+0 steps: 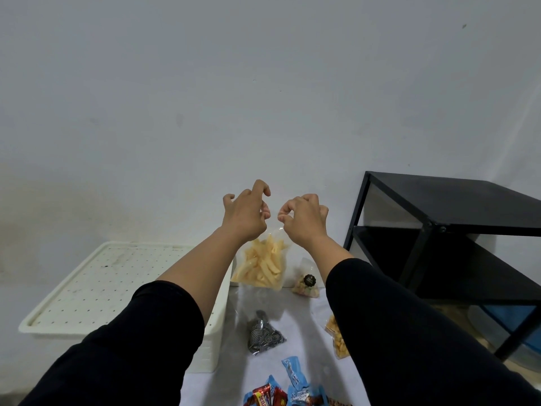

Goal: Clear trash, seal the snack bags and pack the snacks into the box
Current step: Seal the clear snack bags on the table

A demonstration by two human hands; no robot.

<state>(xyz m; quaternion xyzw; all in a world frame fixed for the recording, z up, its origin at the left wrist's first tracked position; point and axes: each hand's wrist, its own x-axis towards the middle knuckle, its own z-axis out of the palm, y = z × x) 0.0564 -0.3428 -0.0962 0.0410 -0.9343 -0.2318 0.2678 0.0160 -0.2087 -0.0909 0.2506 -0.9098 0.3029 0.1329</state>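
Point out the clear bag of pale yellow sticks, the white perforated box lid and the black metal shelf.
Clear bag of pale yellow sticks (262, 263): head view, bag's middle.
White perforated box lid (99, 279): head view, lid's top.
Black metal shelf (456, 197): head view, top panel.

Single head-worn wide-angle view, facing forward toward wall (263, 83), tilted slightly down. Left hand (244, 213), right hand (303, 218) near centre; white box (96, 285) at 8 o'clock, black shelf (445, 227) at 3 o'clock.

A white plastic box (123, 288) with a matt, perforated lid is sitting at the left. Glossy clear plastic bags (260, 265) are catching light in the middle. A matt black metal shelf (445, 230) is standing at the right. Shiny foil wrappers (292, 397) are lying nearest.
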